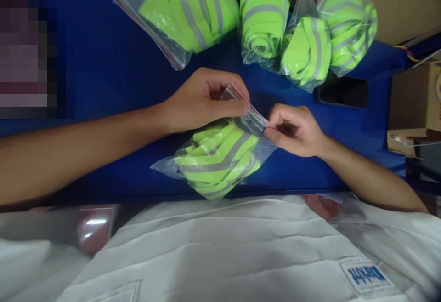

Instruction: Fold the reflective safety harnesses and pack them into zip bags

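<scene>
A clear zip bag (165,166) with a red-lined seal lies near the table's front edge. Inside it is a bundle of fluorescent yellow-green strap (220,159) with grey reflective stripes. My left hand (210,99) pinches the bag's seal between thumb and forefinger, close to one end. Further along the same seal, toward the right, my right hand (292,129) pinches it too, thumb against curled fingers. Between the two hands the seal strip runs taut, slanting down to the right.
Several similar filled bags, among them a large one (193,12) and a rolled one (263,21), sit along the back of the blue table (103,76). A dark phone (341,91) lies behind my right hand. Cardboard boxes (409,99) and wires stand at the right edge.
</scene>
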Demonstrator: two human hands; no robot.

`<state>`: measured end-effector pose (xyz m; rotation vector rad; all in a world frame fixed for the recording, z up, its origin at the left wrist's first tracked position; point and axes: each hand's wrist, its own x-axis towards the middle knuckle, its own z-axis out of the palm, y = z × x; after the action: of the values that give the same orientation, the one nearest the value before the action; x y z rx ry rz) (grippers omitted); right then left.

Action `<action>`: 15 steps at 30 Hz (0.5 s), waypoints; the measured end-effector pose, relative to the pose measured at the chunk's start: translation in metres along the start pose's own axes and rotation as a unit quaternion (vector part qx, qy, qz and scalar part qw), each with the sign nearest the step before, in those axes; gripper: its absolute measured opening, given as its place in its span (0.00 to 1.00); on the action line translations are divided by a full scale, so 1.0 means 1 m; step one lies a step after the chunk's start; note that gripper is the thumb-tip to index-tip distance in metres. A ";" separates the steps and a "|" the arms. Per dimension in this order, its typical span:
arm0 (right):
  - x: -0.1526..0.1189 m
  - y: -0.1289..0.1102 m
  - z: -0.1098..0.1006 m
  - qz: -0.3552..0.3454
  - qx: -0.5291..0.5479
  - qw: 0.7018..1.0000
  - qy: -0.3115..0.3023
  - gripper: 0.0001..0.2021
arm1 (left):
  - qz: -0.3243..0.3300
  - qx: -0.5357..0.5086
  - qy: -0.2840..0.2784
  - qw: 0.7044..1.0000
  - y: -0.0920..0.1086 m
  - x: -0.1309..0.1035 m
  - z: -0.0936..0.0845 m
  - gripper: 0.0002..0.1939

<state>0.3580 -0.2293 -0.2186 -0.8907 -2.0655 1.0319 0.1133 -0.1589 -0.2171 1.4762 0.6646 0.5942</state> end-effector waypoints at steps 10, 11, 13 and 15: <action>-0.002 0.000 0.000 -0.007 -0.017 1.000 -0.007 0.12 | -0.005 0.041 -0.016 0.999 0.003 -0.001 -0.002 0.09; -0.002 0.000 0.000 -0.009 -0.018 1.000 -0.009 0.12 | -0.004 0.045 -0.018 0.999 0.002 -0.001 -0.002 0.08; -0.002 0.000 -0.001 -0.017 -0.018 1.000 -0.010 0.11 | 0.003 0.052 -0.033 0.998 0.001 -0.001 -0.004 0.08; -0.001 0.000 0.000 -0.025 -0.020 0.999 -0.010 0.11 | 0.007 0.052 -0.057 0.997 0.001 -0.001 -0.006 0.08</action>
<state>0.3589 -0.2302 -0.2192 -0.8472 -2.1219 0.9795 0.1086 -0.1553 -0.2163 1.6002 0.6052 0.4880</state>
